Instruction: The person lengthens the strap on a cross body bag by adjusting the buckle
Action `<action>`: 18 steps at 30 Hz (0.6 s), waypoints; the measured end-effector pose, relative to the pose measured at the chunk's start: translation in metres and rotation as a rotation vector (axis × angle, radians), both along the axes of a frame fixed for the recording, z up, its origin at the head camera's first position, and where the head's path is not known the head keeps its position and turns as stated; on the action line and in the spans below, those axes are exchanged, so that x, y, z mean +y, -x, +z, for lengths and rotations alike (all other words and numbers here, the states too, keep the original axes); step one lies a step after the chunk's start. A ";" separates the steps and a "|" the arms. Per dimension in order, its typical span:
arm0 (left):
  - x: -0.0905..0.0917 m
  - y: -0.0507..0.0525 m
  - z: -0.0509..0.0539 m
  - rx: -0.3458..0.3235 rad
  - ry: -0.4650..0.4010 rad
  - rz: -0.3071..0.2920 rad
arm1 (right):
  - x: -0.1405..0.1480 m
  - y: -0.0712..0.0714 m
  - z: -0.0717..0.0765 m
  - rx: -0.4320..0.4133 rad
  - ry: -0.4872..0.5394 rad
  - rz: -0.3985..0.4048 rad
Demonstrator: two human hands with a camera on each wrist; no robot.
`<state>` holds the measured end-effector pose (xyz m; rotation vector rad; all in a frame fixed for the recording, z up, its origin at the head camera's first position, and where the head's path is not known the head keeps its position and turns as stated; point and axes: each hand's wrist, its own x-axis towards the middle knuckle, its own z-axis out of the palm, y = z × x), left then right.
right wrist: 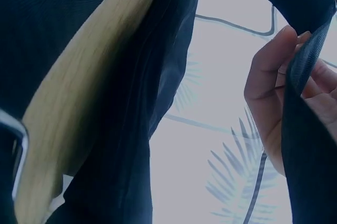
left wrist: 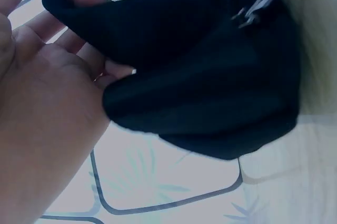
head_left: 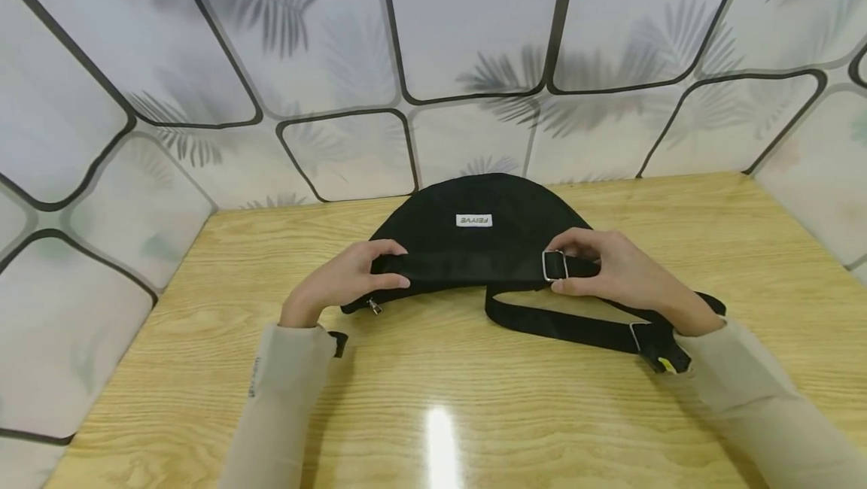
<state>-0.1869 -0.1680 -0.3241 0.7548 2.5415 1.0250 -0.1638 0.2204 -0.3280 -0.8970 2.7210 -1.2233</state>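
Observation:
A black half-moon bag [head_left: 488, 203] with a small white label [head_left: 474, 220] lies with its curved side toward the wall. At its left end my left hand [head_left: 345, 274] pinches a black strap between thumb and fingers; the left wrist view shows this hand [left wrist: 58, 71] beside dark fabric [left wrist: 200, 77]. My right hand [head_left: 619, 271] grips the strap near a metal buckle [head_left: 555, 265] at the bag's right side. In the right wrist view, the fingers of that hand [right wrist: 284, 87] are around a strap [right wrist: 310, 145].
A loose strap [head_left: 562, 323] loops over the wooden table [head_left: 379, 414] to a second buckle under my right wrist. A zipper pull [head_left: 375, 307] hangs at the bag's left end. Patterned wall covering [head_left: 474, 22] stands behind the table and at both sides.

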 end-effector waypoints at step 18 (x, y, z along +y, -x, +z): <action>-0.004 0.001 0.001 -0.007 -0.001 0.029 | -0.004 0.003 -0.006 0.072 -0.043 0.048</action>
